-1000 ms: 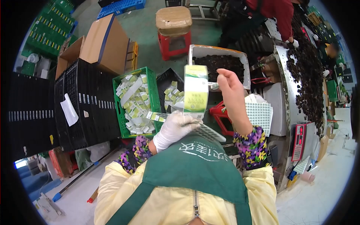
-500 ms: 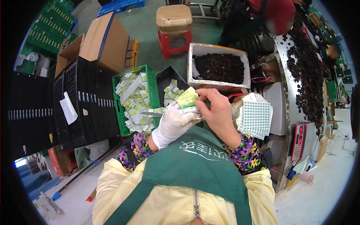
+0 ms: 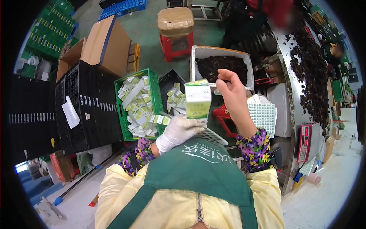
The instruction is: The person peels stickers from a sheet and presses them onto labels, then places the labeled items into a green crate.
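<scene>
My left hand (image 3: 177,131), in a white glove, grips the bottom of an upright green-and-white carton (image 3: 198,100) held in front of my chest. My bare right hand (image 3: 232,93) is raised just right of the carton's top, thumb and forefinger pinched on a small pale sticker. A flattened carton (image 3: 160,119) sticks out to the left under my gloved hand. A sheet of small green-printed stickers (image 3: 263,116) lies to the right of my right forearm.
A green crate (image 3: 122,114) of flattened cartons stands to the left, beside stacked black crates (image 3: 87,110) and cardboard boxes (image 3: 108,42). Ahead are a white tub (image 3: 196,53) of dark dried goods and a red stool (image 3: 177,44). A scale (image 3: 305,143) sits right. Another person (image 3: 267,9) works beyond.
Half a second ago both hands were together low over the folded carton. Now the carton stands upright again and my right hand has lifted away to its upper right.
</scene>
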The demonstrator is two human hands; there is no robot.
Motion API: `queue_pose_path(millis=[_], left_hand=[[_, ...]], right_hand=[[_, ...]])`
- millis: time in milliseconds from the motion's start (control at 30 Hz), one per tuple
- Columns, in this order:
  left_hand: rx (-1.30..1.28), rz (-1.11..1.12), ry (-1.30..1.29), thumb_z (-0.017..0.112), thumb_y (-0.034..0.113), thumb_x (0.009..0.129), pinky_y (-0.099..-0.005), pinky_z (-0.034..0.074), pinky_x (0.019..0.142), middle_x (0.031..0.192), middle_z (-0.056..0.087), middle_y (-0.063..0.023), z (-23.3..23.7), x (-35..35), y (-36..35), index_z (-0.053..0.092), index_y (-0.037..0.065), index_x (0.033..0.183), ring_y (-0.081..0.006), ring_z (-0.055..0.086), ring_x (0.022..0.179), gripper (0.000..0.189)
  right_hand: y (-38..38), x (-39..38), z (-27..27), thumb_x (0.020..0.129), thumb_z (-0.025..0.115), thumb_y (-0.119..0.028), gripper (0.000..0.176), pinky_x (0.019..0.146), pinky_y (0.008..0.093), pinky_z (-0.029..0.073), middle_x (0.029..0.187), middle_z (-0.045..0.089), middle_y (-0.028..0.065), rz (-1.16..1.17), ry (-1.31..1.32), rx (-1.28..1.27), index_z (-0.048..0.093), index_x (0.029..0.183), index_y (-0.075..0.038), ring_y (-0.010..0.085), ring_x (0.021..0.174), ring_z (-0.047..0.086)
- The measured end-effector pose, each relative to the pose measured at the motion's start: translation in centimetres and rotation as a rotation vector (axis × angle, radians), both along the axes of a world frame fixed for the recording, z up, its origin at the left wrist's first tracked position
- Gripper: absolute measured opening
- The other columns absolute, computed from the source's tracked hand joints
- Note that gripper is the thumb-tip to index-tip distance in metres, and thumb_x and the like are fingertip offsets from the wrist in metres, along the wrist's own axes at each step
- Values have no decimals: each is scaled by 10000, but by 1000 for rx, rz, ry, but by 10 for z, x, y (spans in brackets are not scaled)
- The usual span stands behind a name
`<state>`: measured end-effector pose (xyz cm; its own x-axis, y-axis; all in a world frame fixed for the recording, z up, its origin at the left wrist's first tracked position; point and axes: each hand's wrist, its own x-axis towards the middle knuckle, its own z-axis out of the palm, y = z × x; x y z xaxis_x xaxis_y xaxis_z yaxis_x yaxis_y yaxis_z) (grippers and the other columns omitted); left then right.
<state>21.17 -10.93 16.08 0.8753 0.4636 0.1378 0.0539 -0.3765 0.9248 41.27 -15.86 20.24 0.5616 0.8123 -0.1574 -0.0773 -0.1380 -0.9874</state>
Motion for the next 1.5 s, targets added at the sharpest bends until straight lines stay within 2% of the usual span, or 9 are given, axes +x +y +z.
queue_pose_path(millis=[100,367,667,733,833,900,1200,1267,1500], left_hand=[[52,56,18,758,139,762,-353,533,714,885,708,-106,12,-1,12,731,80,946,-275,688,803,196],[159,39,-21,772,134,733,-384,525,717,862,698,-109,16,5,15,720,106,900,-309,676,806,176],[266,72,-178,777,73,726,-361,528,741,912,709,-87,24,3,18,720,88,906,-293,676,892,190],[-164,240,-21,754,73,774,-319,517,719,908,706,-85,14,-4,24,720,48,913,-221,672,862,146],[-387,470,-62,720,93,848,-247,487,706,848,683,-55,7,-10,32,705,-18,939,-97,597,728,144],[-629,476,-164,710,104,866,-233,491,717,884,689,-32,7,-5,35,692,-15,1005,-77,604,767,184],[-564,534,-89,719,126,863,-216,474,700,869,685,-5,12,1,37,690,2,1013,-48,586,774,197],[-519,512,-70,717,132,867,-211,466,690,868,682,-2,5,-2,38,692,2,1009,-45,578,770,194],[-513,512,-98,699,125,882,-203,458,686,863,673,-2,23,6,30,696,-9,998,-43,565,776,177]], right_hand=[[-20,-12,-3,870,560,64,335,770,217,458,1094,514,41,179,88,226,494,1197,35,64,862,534],[-23,-33,0,777,626,96,290,759,271,469,1014,556,88,299,-535,234,593,1048,-2,148,783,562],[-28,-4,-26,854,625,-79,272,828,274,461,1013,591,78,145,-261,-18,572,1108,2,143,877,569],[-41,4,-13,860,633,-111,276,833,279,461,992,611,74,165,-181,-36,574,1105,2,154,894,574],[-56,11,-12,830,691,-238,283,739,356,479,920,633,121,297,-715,-73,595,998,-33,277,854,619],[-62,7,-16,833,683,-238,254,715,371,472,869,630,124,254,-649,-121,592,945,-30,293,806,616],[-62,14,-15,800,694,-147,146,718,405,451,772,604,103,373,-792,-240,607,858,-46,290,754,608],[-50,3,2,766,709,-140,188,774,387,437,865,610,59,154,-1051,51,632,927,-82,260,810,593],[-35,-1,-11,721,699,-53,191,769,356,446,830,590,34,271,-1215,264,626,890,-101,233,784,577]])
